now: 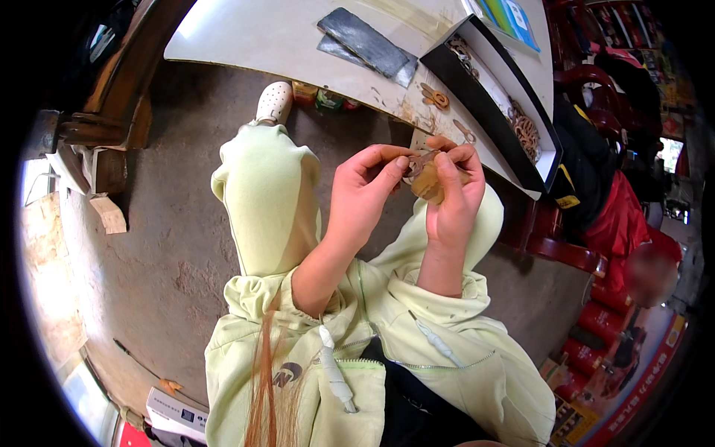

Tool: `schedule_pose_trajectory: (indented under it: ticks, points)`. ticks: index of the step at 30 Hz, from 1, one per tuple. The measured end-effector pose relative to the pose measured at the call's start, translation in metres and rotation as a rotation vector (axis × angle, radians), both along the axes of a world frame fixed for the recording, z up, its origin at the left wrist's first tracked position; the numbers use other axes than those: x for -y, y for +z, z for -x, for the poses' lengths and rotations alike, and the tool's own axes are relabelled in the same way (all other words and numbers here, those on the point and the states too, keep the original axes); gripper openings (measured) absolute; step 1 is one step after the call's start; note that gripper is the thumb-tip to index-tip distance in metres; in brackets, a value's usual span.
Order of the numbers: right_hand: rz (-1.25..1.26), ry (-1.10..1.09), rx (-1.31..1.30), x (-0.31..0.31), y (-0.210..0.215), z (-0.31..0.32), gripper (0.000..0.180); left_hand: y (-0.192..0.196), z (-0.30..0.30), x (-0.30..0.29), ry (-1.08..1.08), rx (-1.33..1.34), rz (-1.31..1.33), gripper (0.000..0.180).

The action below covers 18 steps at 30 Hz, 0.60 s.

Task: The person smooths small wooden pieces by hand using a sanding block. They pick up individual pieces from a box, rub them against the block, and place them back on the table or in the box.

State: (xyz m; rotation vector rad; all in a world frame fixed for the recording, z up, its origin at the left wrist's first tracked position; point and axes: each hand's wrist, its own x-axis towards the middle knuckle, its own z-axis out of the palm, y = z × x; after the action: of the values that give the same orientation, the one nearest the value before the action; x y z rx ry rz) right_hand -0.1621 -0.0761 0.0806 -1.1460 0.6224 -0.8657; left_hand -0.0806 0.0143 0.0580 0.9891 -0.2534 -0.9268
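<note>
Okay, I've got the left hand pinching a small brown piece beside the rounded yellowish-brown lump gripped in the right hand, just off the edge of the white counter; a slack pinch could drop either onto the grey-brown floor.

Smooth, kinda glossy tabletop, rough concrete-looking floor, matt cloth trousers, and the tan piece looks pretty smooth tbh.
</note>
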Motion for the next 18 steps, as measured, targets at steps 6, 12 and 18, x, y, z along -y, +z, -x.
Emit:
schedule_pose_trajectory:
  ticks: [6,12,18]
  points:
    - [0.031,-0.041,-0.009,0.0026,-0.0042,0.0038,0.013,0.0024,-0.0004,0.0025,0.058,-0.173,0.088,0.024]
    - [0.093,-0.059,-0.025,0.0006,-0.0044,0.0025,0.014,0.0041,0.0007,0.0028,0.093,-0.118,0.139,0.026]
    - [0.227,-0.06,-0.096,-0.0011,-0.0031,0.0029,0.015,0.0052,-0.0009,0.0018,0.106,-0.069,0.149,0.027]
